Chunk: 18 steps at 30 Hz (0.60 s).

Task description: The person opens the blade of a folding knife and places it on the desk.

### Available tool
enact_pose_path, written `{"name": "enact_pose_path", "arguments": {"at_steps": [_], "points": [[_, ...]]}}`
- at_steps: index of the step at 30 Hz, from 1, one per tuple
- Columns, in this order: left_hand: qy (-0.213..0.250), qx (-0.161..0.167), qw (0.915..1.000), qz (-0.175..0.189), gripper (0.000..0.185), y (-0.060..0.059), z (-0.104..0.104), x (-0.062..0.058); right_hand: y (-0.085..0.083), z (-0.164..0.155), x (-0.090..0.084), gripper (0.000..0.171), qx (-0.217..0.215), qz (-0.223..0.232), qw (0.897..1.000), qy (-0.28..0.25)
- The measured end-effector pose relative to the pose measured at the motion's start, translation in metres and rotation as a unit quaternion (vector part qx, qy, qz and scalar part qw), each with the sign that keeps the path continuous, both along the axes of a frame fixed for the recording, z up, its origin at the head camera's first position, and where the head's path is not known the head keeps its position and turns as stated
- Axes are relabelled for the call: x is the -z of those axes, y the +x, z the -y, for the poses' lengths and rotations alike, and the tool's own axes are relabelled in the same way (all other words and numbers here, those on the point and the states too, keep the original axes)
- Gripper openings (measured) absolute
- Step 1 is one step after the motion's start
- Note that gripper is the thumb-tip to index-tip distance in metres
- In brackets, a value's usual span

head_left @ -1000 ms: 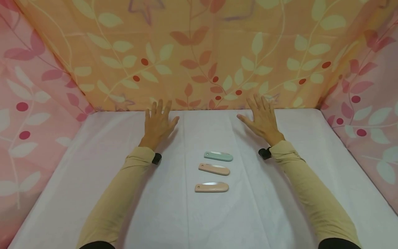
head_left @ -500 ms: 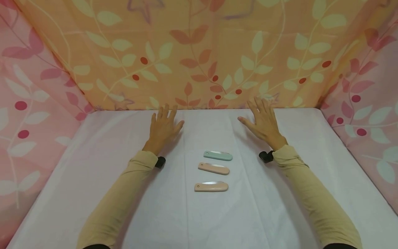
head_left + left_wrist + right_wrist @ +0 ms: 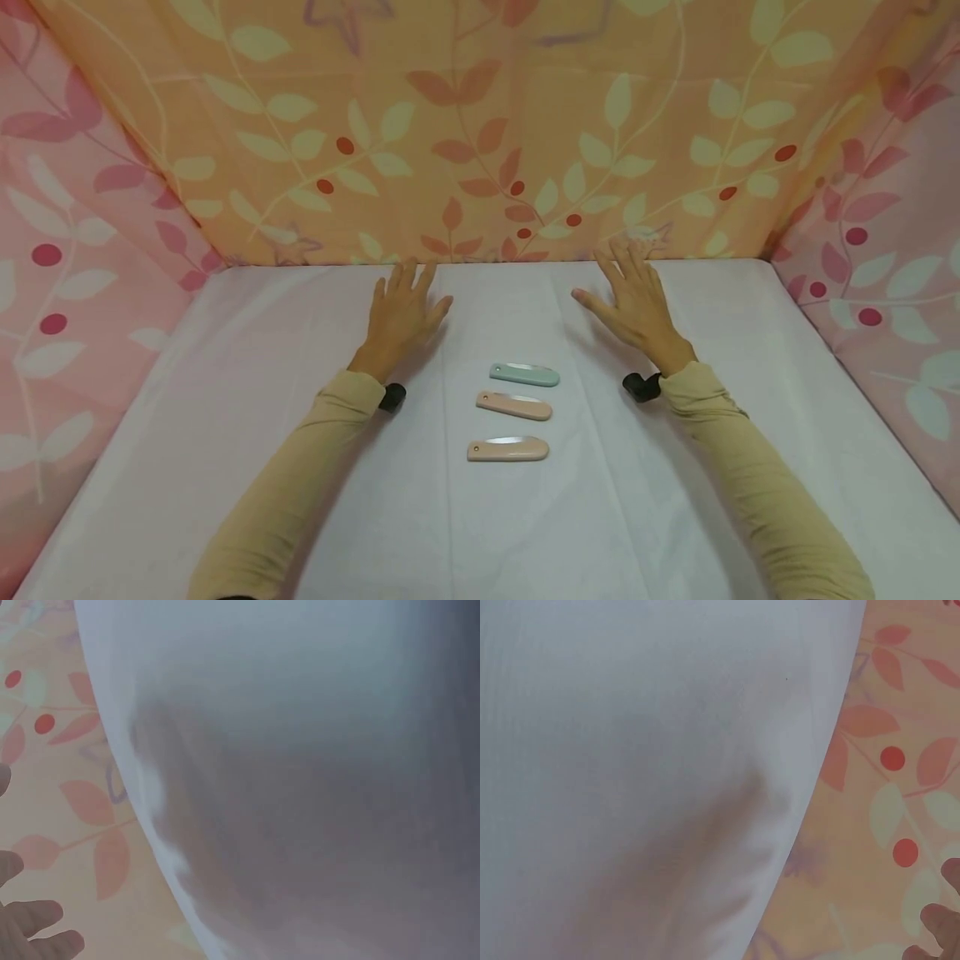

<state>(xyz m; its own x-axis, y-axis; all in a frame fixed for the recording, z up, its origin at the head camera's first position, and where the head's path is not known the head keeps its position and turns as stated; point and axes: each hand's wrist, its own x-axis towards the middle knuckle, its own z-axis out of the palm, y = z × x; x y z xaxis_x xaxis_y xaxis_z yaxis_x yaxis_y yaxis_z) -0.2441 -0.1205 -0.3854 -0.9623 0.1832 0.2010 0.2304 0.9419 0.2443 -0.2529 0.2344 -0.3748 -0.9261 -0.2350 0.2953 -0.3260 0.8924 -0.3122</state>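
Three folding knives lie in a column on the white cloth, blades folded into their handles. The farthest is a mint green folding knife (image 3: 524,375); nearer are a middle pink folding knife (image 3: 514,406) and a front pink folding knife (image 3: 508,450). Beyond them to the left, my left hand (image 3: 401,317) has its fingers spread and holds nothing. My right hand (image 3: 637,308) is likewise spread and bare, beyond the knives on the right. In the wrist views, only fingertips and hand shadows on the cloth show; no knife appears there.
A white cloth (image 3: 262,375) covers the table. An orange leaf-patterned curtain (image 3: 540,125) stands along the far edge, with a pink curtain on the left (image 3: 97,250) and another pink curtain on the right (image 3: 885,242). Black straps with small cameras sit at both wrists.
My left hand has shifted right and slightly toward me. The right hand has drawn back slightly. The knives keep their places on the cloth.
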Motion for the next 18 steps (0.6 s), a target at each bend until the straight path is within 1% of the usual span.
{"name": "enact_pose_path", "arguments": {"at_steps": [9, 12, 15, 18], "points": [[0.011, 0.006, 0.9998, 0.016, 0.070, 0.008, -0.009, 0.002, 0.008, 0.002, -0.001, 0.085, 0.002, 0.016, 1.000, 0.002], [0.016, 0.014, 0.9997, 0.009, 0.069, 0.010, -0.011, 0.002, 0.012, 0.002, -0.002, 0.084, 0.002, 0.021, 1.000, 0.000], [0.021, 0.021, 0.9996, -0.006, 0.068, 0.012, -0.013, 0.002, 0.016, 0.004, -0.001, 0.084, -0.003, 0.028, 1.000, -0.005], [0.029, 0.023, 0.9993, -0.009, 0.067, 0.014, -0.016, 0.002, 0.020, 0.006, -0.001, 0.084, -0.009, 0.036, 0.999, -0.007]]}}
